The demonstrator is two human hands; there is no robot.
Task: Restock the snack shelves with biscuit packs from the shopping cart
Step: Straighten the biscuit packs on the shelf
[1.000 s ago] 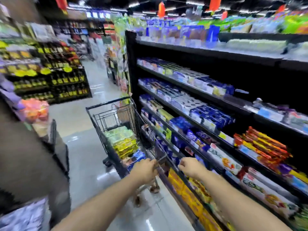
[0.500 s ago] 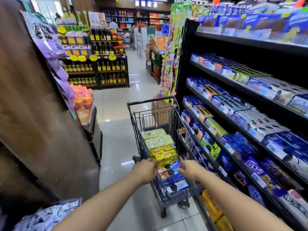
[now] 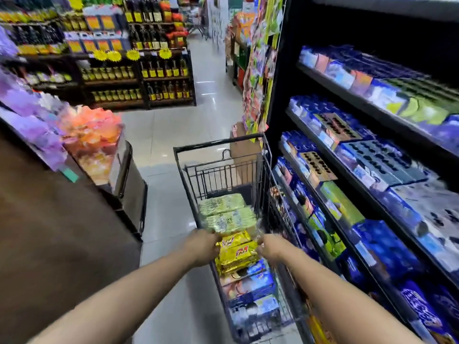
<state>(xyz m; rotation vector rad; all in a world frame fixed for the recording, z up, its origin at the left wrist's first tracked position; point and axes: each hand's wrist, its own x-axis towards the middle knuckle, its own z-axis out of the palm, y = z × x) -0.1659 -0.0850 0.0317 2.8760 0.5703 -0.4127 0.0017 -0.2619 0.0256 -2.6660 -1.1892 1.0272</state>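
Observation:
A black wire shopping cart [image 3: 218, 145] stands in the aisle, close along the snack shelves [image 3: 372, 175] on the right. Pale green biscuit packs [image 3: 224, 213], yellow packs [image 3: 236, 254] and blue packs [image 3: 250, 286] lie stacked inside it. My left hand [image 3: 201, 247] and my right hand [image 3: 270, 249] are curled on the cart's near end, one at each side, gripping its handle, which their fingers hide. The black shelves carry rows of blue, green and white biscuit boxes.
A brown display unit [image 3: 62, 232] with purple and orange bagged goods flanks the left. A brown cardboard box [image 3: 244, 155] sits on the floor just past the cart. Bottle shelves [image 3: 139, 78] close the far end; grey tiled floor [image 3: 173, 135] runs ahead.
The cart has swung from angled across the aisle to straight along the shelves and rolled forward. Both hands have stayed on its handle.

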